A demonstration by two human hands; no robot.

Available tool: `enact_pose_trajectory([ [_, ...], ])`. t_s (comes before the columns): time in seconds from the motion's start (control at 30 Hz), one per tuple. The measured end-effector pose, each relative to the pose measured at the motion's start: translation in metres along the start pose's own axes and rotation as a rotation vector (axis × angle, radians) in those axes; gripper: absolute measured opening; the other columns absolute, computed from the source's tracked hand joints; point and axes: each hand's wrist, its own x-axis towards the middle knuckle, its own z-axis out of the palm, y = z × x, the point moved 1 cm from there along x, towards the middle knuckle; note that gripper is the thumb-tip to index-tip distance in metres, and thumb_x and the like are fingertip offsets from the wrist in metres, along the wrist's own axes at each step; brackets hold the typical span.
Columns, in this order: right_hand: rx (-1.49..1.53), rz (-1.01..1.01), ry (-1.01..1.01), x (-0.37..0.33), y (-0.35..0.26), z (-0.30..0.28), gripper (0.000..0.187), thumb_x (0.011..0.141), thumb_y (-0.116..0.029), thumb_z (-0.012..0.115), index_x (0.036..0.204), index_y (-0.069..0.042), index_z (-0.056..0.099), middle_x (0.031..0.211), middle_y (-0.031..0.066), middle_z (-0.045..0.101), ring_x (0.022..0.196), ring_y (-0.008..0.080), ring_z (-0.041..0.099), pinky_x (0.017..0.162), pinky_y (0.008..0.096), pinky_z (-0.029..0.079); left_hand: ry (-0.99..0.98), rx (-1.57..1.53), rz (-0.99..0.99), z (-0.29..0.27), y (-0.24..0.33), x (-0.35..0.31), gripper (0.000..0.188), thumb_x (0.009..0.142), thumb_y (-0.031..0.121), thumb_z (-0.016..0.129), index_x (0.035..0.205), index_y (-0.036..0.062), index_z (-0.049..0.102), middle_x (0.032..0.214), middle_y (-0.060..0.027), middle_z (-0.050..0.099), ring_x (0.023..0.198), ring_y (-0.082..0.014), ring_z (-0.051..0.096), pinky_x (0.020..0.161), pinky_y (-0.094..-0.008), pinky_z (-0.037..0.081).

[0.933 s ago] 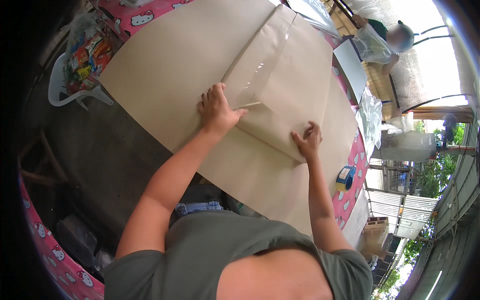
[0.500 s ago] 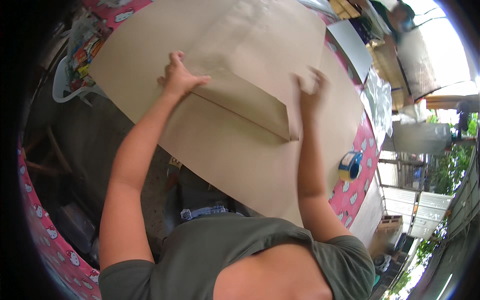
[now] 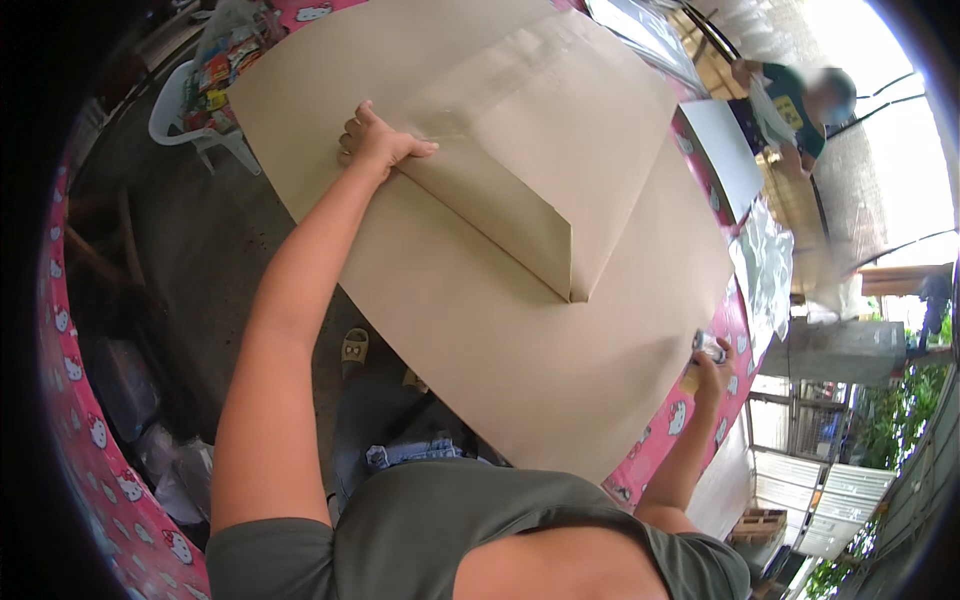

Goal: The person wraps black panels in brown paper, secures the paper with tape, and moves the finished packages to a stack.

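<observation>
A large sheet of brown kraft paper spreads over the table. On it lies a folded brown paper piece with a creased flap along its near side and a pointed near corner. My left hand rests on the left end of that flap, thumb stretched out and fingers spread. At the right edge of the table, my right hand grips a roll of tape, fingers wrapped round it. Part of the roll is hidden by the hand.
A pink patterned tablecloth shows beyond the paper. Clear plastic wrap and a white board lie along the right side. A white plastic chair holding colourful packets stands at the far left. Another person is at the far right.
My right hand has moved from the folded paper toward the near right and taken hold of the tape roll. My left hand stays on the flap. The view has shifted slightly.
</observation>
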Motion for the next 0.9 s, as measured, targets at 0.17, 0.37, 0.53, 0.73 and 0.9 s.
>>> enact_pose_trajectory([
  [0.17,0.443,-0.425,-0.585,-0.020,-0.238,0.098,0.068,0.061,-0.013,0.078,0.120,-0.008,0.043,0.102,0.0078,0.057,0.091,0.0174,0.057,0.078,0.0286,0.047,-0.034,-0.040,-0.051,-0.006,-0.001,-0.003,0.126,0.045,0.034,0.087,0.141,0.0155,0.009,0.139,-0.0130,0.028,0.129,-0.0292,0.027,0.102,-0.0449,0.025],
  [0.37,0.187,-0.753,-0.958,-0.030,-0.386,0.248,0.056,0.061,-0.017,0.072,0.113,-0.002,0.059,0.094,0.0090,0.061,0.083,0.0158,0.059,0.072,0.0271,0.047,0.024,-0.072,-0.002,-0.001,-0.003,-0.012,0.129,0.041,0.036,0.088,0.141,0.0131,0.010,0.140,-0.0131,0.027,0.129,-0.0276,0.027,0.102,-0.0435,0.026],
  [0.53,-0.005,-0.916,-0.959,-0.024,-0.378,0.289,0.052,0.064,-0.018,0.069,0.113,-0.001,0.060,0.087,0.0088,0.062,0.070,0.0130,0.059,0.061,0.0259,0.049,0.040,-0.071,-0.020,0.002,-0.004,-0.009,0.127,0.040,0.035,0.087,0.140,0.0142,0.012,0.139,-0.0130,0.027,0.130,-0.0285,0.023,0.104,-0.0445,0.019],
  [0.73,-0.110,-0.948,-1.100,-0.003,-0.345,0.262,0.057,0.067,-0.025,0.071,0.118,-0.004,0.056,0.093,0.0099,0.063,0.082,0.0152,0.061,0.073,0.0290,0.050,0.003,-0.150,-0.086,0.003,-0.006,0.001,0.125,0.042,0.025,0.087,0.140,0.0162,0.011,0.137,-0.0129,0.028,0.127,-0.0298,0.027,0.101,-0.0452,0.027],
  [0.9,-0.195,-0.860,-1.060,0.014,-0.211,0.110,0.065,0.061,-0.016,0.069,0.122,-0.001,0.051,0.112,0.0112,0.060,0.106,0.0190,0.056,0.094,0.0334,0.040,-0.039,-0.126,-0.094,-0.013,0.009,0.005,0.122,0.048,0.018,0.086,0.142,0.0172,0.008,0.143,-0.0151,0.018,0.131,-0.0323,0.021,0.103,-0.0481,0.027],
])
